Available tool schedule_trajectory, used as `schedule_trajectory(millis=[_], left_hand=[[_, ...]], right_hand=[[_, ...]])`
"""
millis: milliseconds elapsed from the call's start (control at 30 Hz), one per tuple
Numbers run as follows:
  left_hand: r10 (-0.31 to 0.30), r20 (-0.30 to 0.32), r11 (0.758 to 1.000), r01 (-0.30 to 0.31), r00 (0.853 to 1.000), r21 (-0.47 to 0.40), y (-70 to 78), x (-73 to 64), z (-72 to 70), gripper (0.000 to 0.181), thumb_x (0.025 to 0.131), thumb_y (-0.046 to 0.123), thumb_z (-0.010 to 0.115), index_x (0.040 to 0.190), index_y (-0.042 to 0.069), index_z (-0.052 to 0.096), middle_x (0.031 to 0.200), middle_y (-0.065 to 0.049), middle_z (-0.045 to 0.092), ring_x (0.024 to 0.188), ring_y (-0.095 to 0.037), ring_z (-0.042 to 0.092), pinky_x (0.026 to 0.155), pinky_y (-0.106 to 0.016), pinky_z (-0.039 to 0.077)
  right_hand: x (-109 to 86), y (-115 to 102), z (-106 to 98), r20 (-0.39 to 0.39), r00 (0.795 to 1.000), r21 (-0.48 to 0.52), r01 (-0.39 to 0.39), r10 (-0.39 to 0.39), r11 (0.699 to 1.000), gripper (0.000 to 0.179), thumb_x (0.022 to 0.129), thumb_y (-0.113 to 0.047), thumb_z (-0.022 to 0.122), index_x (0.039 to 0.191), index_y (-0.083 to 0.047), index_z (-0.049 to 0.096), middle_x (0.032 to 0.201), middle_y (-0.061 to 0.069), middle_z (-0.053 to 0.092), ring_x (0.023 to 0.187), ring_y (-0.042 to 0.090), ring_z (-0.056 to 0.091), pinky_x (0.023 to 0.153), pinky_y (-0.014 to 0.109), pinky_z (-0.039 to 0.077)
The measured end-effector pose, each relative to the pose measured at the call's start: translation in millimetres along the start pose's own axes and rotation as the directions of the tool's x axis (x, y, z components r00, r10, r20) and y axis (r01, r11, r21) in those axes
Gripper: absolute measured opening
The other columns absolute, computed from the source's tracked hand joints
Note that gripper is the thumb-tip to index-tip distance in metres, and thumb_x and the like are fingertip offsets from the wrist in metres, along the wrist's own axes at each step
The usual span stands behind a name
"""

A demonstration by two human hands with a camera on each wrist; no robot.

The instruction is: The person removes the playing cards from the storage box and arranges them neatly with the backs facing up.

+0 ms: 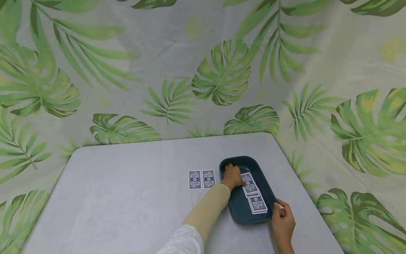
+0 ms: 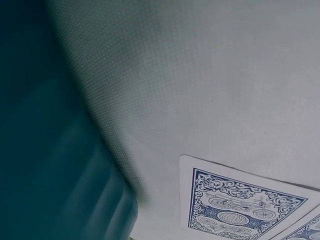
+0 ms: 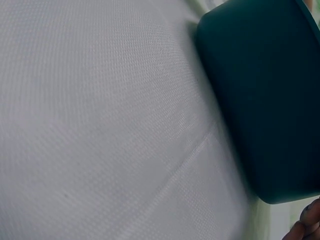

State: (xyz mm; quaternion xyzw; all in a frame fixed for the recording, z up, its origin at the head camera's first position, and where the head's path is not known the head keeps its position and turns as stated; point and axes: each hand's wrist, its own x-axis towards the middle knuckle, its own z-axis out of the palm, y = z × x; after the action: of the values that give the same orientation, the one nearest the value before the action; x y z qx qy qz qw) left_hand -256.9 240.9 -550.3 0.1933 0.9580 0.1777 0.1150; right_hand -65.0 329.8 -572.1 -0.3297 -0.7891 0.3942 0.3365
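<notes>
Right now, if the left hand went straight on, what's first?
Left hand: probably the tray's far wall, by its far-left corner. Depth is unclear; fingertips may already touch it.

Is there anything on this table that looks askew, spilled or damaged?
Nothing looks spilled or damaged. Slightly askew: the playing cards in the teal tray overlap unevenly, whereas the two cards left of it lie neatly side by side.

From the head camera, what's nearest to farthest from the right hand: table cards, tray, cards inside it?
1. Tray: touching the right hand, on its left.
2. Tray cards: farther left, inside it.
3. Table cards: farthest left, outside it.
</notes>
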Motion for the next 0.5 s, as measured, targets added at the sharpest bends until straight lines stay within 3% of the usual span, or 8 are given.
schedule_trajectory(millis=[300,400,500], left_hand=[[0.002,0.017,1.0,-0.002,1.0,-0.004,0.6,4.3,1.0,0.073,0.068,0.045,0.088,0.121,0.002,0.062,0.12,-0.012,0.057,0.112,-0.026,0.051,0.089,-0.035,0.049],[0.007,0.024,0.999,-0.005,1.0,-0.052,-0.2,5.3,1.0,0.058,0.07,0.04,0.088,0.11,0.003,0.068,0.107,-0.007,0.066,0.101,-0.022,0.059,0.085,-0.032,0.05],[0.018,0.008,0.992,-0.017,1.0,-0.124,-2.2,6.9,1.2,0.032,0.073,0.031,0.087,0.09,0.008,0.073,0.084,0.0,0.067,0.079,-0.015,0.061,0.073,-0.029,0.051]], right_hand=[[0.7,2.1,1.5,-0.013,1.0,-0.012,0.006,-0.006,1.0,0.019,0.095,-0.007,0.06,0.111,0.001,0.066,0.054,-0.007,0.032,0.049,0.006,0.028,0.047,0.026,0.023],[0.3,2.6,1.2,-0.012,1.0,-0.014,0.006,-0.007,1.0,0.019,0.095,-0.007,0.06,0.111,0.001,0.066,0.055,-0.007,0.032,0.049,0.006,0.028,0.047,0.027,0.023],[0.1,2.9,1.2,-0.009,1.0,-0.012,0.008,-0.008,1.0,0.019,0.095,-0.007,0.06,0.111,0.001,0.066,0.055,-0.008,0.032,0.049,0.005,0.028,0.048,0.027,0.023]])
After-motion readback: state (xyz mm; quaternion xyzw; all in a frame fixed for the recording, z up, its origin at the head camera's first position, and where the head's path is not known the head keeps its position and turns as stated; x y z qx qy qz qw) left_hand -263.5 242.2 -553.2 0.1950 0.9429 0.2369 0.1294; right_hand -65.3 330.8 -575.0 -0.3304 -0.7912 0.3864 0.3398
